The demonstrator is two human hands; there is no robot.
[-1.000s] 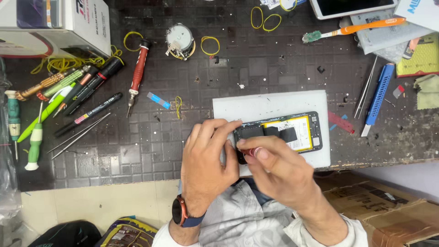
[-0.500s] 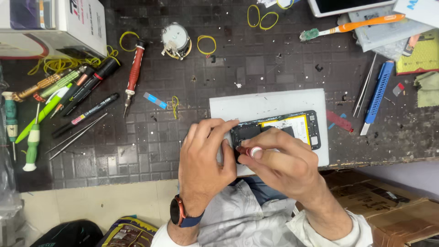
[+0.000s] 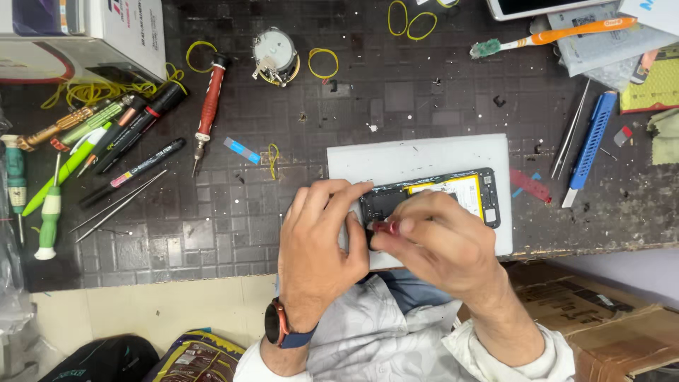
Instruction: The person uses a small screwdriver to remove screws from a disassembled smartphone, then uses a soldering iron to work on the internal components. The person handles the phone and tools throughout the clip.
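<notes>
Head view: a dark tiled workbench (image 3: 424, 106) is seen from above, with both hands of one person at its near edge.
Phone: an opened phone (image 3: 453, 197) lies back-up on a white mat (image 3: 417, 159), its yellow-edged battery (image 3: 460, 194) exposed; its left end is covered by the hands.
Left hand: the left hand (image 3: 318, 247) is curled over the phone's left end, fingers bent and pressed onto the frame; a watch with a dark blue strap (image 3: 279, 329) is worn on the wrist.
Right hand: the right hand (image 3: 438, 244) is closed, fingertips pinched on a small red-handled tool (image 3: 385, 227) held at the phone's left end; the tool's tip is hidden.
Left of bench: screwdrivers and pens (image 3: 106, 148) are spread in a loose fan, and a red-handled screwdriver (image 3: 207, 113) lies apart from them, well away from the hands.
Far edge: a small round metal motor (image 3: 274, 55) is set between yellow rubber bands (image 3: 324, 64), and a toothbrush with an orange handle (image 3: 552, 34) lies further right.
Right of mat: a blue tool (image 3: 590, 145) and tweezers (image 3: 569, 131) lie side by side, with a red strip (image 3: 530, 185) just beside the mat.
Below bench: a cardboard box (image 3: 601, 311) is seen at the lower right.
</notes>
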